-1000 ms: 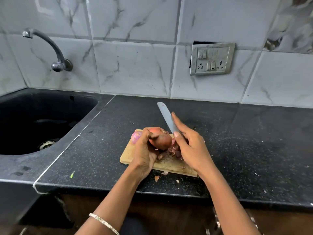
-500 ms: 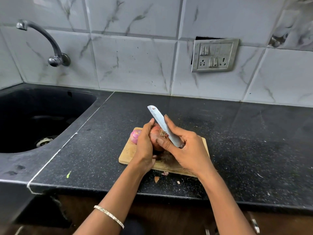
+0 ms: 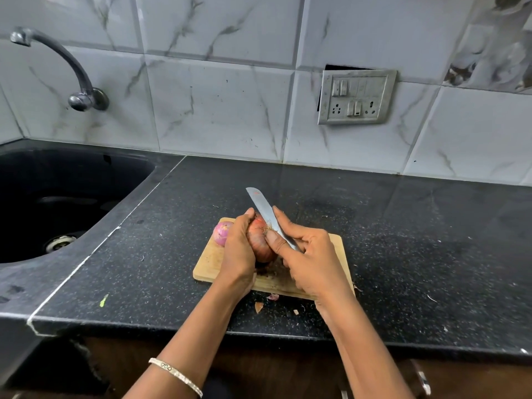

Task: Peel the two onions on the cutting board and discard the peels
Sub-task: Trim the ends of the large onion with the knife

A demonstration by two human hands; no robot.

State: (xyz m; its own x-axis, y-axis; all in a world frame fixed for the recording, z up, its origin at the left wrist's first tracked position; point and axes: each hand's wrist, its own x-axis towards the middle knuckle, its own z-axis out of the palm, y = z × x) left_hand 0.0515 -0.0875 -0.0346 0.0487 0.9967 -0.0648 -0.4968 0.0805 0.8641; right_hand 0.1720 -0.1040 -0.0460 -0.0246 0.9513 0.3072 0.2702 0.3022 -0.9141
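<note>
**Knife brought in against the onion's root end**

Since a second ago the right hand has swung the steel-bladed kitchen knife in from beside the brown-skinned round onion until the blade lies across its tufted root end. The left hand has turned that onion more upright. At centre frame the left hand's fingers are curled round the onion's left side and hold it just above the pale rectangular wooden cutting board. The right hand's fingers are wrapped round the knife, its handle hidden in the palm. Its thumb presses on the onion skin just below the blade, whose tip points to the upper left. A smaller pink-purple peeled onion rests on the board's far left corner, partly behind the left hand. Small papery peel scraps lie on the black speckled stone tabletop just below the board's near edge. A black sink fills the left of the frame under a curved metal tap
</note>
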